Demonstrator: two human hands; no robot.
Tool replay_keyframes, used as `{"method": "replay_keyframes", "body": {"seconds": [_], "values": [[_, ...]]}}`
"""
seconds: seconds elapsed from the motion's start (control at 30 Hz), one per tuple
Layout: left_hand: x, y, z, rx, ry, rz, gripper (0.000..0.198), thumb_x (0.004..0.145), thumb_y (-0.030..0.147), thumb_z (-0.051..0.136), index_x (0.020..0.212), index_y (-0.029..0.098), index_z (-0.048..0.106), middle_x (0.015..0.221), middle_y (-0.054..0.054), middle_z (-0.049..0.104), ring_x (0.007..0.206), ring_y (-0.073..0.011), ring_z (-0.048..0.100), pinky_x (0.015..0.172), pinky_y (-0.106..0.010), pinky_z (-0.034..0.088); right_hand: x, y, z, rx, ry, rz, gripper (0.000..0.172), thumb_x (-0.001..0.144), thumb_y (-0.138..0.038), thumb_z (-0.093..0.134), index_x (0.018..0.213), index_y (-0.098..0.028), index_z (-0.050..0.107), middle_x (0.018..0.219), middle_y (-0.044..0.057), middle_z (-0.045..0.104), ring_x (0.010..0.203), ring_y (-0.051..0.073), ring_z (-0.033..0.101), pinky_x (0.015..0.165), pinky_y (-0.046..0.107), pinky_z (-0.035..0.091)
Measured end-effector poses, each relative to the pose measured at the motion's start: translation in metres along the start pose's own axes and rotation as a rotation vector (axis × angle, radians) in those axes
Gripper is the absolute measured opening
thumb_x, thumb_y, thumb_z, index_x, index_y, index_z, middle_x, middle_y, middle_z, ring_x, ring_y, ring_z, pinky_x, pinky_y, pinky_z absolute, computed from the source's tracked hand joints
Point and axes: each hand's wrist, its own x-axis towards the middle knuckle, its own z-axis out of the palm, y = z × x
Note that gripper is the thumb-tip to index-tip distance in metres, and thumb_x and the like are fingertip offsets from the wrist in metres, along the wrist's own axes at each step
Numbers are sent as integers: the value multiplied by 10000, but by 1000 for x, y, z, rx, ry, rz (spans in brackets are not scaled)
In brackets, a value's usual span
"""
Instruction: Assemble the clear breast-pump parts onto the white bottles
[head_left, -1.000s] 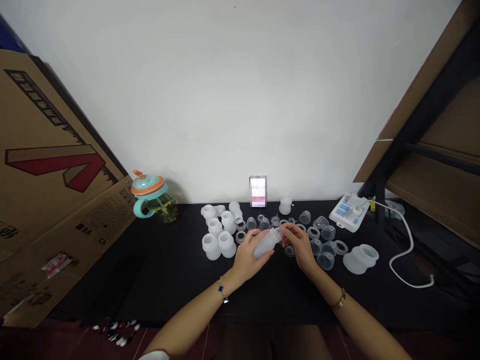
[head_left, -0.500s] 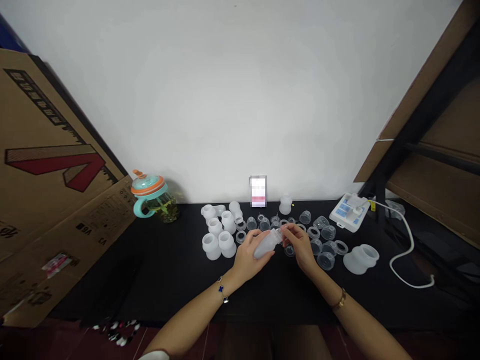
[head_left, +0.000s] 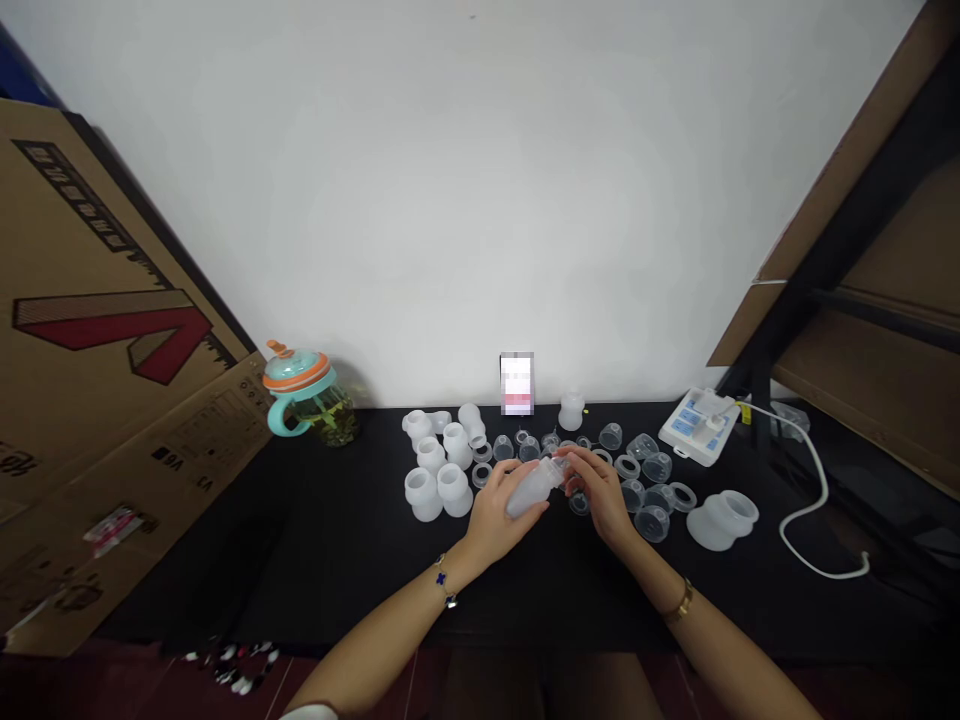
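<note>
Right in the lower middle of the frame, two bare hands meet over a black table [head_left: 337, 545]. The left hand [head_left: 499, 512] is curled around a milky bottle [head_left: 534, 484] and holds it tipped, with its top end pointing up and to the right. The right hand [head_left: 600, 495] has its fingertips [head_left: 574, 472] pinched together at the bottle's top end. What sits under those fingertips is too small to tell. The bottle is up off the table, between both hands.

Just left of the hands stands a bunch of white bottles [head_left: 439, 470], close together. Just right of the hands lie many clear caps [head_left: 646, 482] and rings, some touching each other. Further right sits a big white piece [head_left: 721, 517] by itself.

At the back, near the wall, a small blurred card [head_left: 516, 383] stands up. Left of it, well apart, is a mug [head_left: 307, 400] with a teal and orange lid. A big brown box [head_left: 97, 350] leans along the left side of the frame. On the right, a white gadget [head_left: 701, 425] lies flat, and a white cord [head_left: 819, 500] curls away from it toward the lower right.

Each wrist wears a thin bracelet.
</note>
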Motion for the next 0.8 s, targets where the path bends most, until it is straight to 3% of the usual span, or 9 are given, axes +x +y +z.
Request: {"method": "replay_keyframes", "body": {"seconds": [0.47,0.8], "values": [[-1,-2,2,29,-14,12,531,894,385,669,1395,263,544,1276,-100,588,1117,-243,624,948,-397,579,0,-2,1,-12,30,-29,230,783,-441,788,820,-216,766,695,10,637,584,144,532,496,251,439],[-1,-1,0,24,-7,29,521,892,386,668,1385,257,558,1269,-108,605,1105,-250,629,953,-411,572,1,-1,3,-25,61,-37,282,748,-479,803,769,-208,726,652,-3,615,544,132,518,478,247,435]]}}
